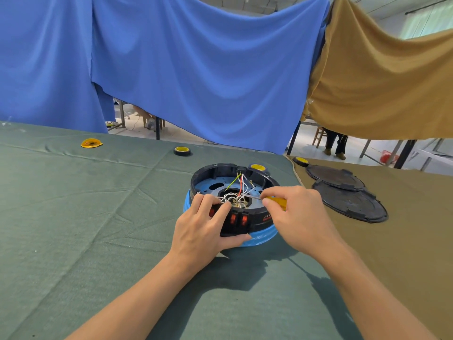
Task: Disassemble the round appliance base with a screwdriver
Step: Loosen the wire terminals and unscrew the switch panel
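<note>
The round black-and-blue plastic appliance base (264, 238) sits open side up on the green cloth-covered table (98, 217), close to its right edge where the tan cloth (392, 253) begins, within easy reach of both my hands. My left hand (203, 227) grips its front wall, fingers curled over the rim beside the red rocker switches (238, 219) and thumb along the bottom, so the shell cannot turn under the tool. My right hand (299, 212) pinches the yellow-handled screwdriver (277, 201), its thin metal shaft pointing left into the tangle of white, red and green wires (232, 196) at the centre. I judge the tip is seeking a screw there, though the wires hide it. Two flat black round covers (350, 200) lie on the tan cloth, apart from the base and out of my way. A black tape roll with a yellow core (182, 150) rests towards the table's far edge.
</note>
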`<state>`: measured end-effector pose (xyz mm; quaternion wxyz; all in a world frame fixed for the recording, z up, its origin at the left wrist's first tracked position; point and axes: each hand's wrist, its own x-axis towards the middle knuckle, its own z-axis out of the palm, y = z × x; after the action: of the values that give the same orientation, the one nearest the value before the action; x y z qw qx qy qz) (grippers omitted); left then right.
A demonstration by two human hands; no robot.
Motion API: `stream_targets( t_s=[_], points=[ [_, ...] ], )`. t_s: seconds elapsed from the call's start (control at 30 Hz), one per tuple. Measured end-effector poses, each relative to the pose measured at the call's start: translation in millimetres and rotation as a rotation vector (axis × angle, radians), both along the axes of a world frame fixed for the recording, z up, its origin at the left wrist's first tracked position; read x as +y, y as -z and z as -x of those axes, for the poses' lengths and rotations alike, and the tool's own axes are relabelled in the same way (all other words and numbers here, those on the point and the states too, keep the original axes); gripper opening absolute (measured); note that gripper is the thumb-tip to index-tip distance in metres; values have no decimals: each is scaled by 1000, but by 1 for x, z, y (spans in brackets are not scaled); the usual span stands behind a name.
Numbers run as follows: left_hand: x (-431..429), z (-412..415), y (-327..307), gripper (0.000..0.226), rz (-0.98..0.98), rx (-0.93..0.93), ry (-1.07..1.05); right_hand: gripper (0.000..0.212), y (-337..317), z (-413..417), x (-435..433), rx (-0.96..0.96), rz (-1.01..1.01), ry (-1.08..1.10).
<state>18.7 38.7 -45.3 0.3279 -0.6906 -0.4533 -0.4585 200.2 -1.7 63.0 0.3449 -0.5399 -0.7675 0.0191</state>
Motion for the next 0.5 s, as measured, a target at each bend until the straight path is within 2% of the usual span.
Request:
stream_targets(
  t_s=[0.27,0.43,0.5],
  points=[
    [-12,-15,-8,64,121,7,-116,17,26,12,14,287,133,59],
    [-18,3,-8,58,126,31,43,3,32,12,20,391,154,80],
    [-15,17,-11,51,146,56,63,7,29,9,20,405,130,75]
  ],
)
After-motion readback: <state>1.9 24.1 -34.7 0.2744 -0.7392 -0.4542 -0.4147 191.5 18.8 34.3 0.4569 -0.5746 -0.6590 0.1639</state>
